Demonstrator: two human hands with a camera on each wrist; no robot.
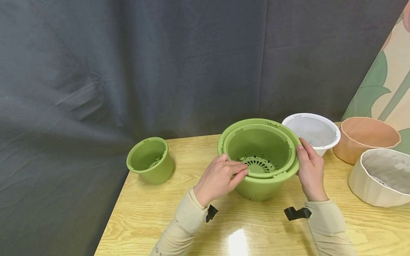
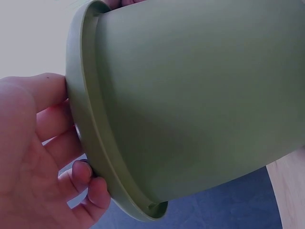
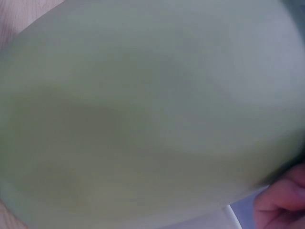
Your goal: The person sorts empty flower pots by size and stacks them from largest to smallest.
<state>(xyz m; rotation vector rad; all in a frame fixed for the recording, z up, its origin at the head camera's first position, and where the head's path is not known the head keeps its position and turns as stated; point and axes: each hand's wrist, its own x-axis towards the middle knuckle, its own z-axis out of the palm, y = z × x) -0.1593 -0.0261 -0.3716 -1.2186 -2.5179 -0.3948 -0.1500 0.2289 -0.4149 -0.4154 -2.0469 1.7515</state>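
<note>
My left fingers (image 1: 236, 168) half bent over the near rim of the inner green pot (image 1: 261, 144); can't tell if they pinch. My right fingers (image 1: 308, 147), slightly apart, grip the right rim of the outer green pot (image 1: 257, 190), the inner nested inside. White pot (image 1: 309, 129) just beyond. Smaller green pot (image 1: 162, 171) well left on the worktop (image 1: 137, 209).
</note>
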